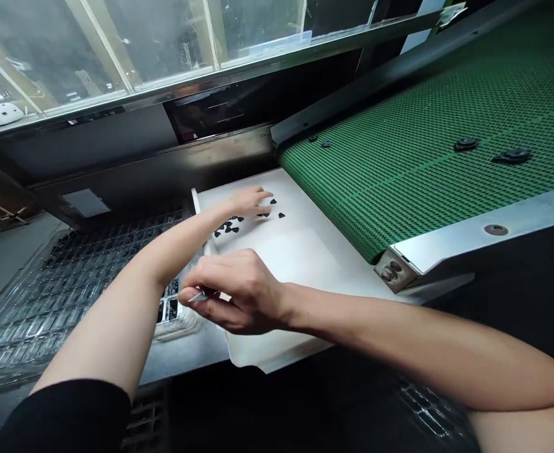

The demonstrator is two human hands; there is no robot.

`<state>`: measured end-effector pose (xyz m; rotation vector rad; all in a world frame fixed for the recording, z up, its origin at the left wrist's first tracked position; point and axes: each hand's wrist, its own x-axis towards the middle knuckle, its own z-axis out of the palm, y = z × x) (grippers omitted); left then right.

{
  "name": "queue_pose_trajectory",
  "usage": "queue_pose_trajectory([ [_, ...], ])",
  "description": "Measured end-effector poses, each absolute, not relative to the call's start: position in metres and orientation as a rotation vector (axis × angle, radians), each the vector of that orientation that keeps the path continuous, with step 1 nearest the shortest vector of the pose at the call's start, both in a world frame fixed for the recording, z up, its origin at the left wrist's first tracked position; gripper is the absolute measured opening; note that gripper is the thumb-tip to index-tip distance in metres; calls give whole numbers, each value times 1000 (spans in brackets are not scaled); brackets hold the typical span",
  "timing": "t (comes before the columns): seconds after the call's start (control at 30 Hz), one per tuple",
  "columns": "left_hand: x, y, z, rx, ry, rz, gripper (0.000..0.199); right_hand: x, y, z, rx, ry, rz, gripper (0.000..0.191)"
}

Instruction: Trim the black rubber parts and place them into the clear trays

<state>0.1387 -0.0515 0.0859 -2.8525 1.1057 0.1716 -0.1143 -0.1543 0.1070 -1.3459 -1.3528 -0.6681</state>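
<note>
Nearest us is our black sleeve (pixel 69 415). Our left hand (pixel 248 202) spreads loosely over small black pieces (pixel 235 229) scattered on the smooth white counter (pixel 300 245); we can't tell whether it touches one. They look light and stiff, best pinched by their edges. Our right hand (pixel 242 290) grips a thin, pale tool (pixel 198 296).
</note>
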Motion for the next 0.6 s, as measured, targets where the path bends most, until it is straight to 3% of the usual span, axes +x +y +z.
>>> queue_pose_trajectory([
  [0.23, 151, -81, 66, -2721, 1191, 259, 59, -112, -156, 111, -1318, -1291, -689, 20],
  [0.6, 119, 20, 100, -2731, 751, 413, 19, -104, -152, 101, -1468, -1342, -524, 31],
])
